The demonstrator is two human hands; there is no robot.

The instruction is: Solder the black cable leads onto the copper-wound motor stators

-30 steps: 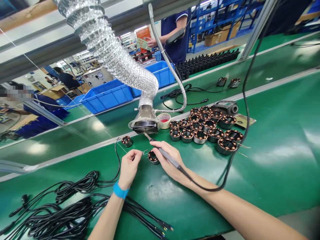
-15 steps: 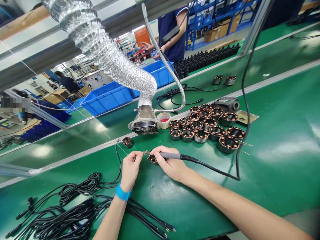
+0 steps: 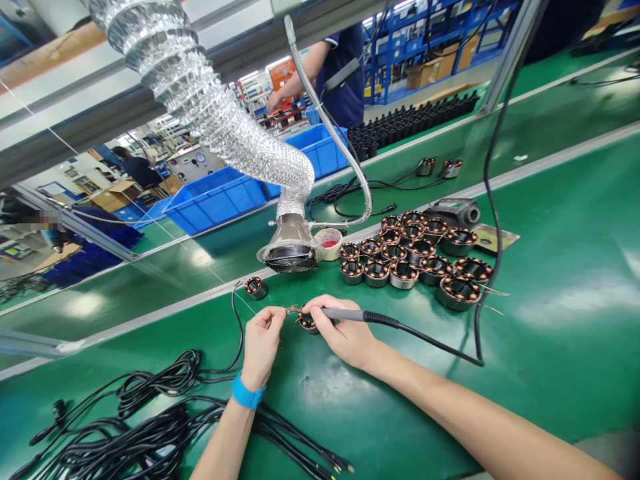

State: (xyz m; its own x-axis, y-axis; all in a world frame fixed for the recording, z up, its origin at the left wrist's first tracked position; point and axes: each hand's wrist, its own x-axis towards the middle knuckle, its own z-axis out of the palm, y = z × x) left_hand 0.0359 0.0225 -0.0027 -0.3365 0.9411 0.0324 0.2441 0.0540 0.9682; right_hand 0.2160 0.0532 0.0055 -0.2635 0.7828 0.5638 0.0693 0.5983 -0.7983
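Observation:
My right hand point(image 3: 345, 332) is closed round a grey soldering iron point(image 3: 343, 313), its tip pointing left. Beneath its fingers a copper-wound stator point(image 3: 307, 323) sits on the green table, partly covered by the hand. My left hand point(image 3: 263, 343), with a blue band point(image 3: 247, 392) at the wrist, pinches something thin beside the iron's tip; it looks like a wire end, too small to make out. One separate stator point(image 3: 256, 287) lies beyond my left hand.
Several stators point(image 3: 403, 274) stand grouped at the right, near a tape roll point(image 3: 329, 244). A fume extractor point(image 3: 290, 245) hangs over the far edge. Black cables point(image 3: 140, 440) lie at the lower left. A person point(image 3: 345, 80) stands behind blue bins point(image 3: 215, 200).
The person across the bench has shifted and stretches an arm out to the left. My hands stay almost in place, and the view has moved slightly.

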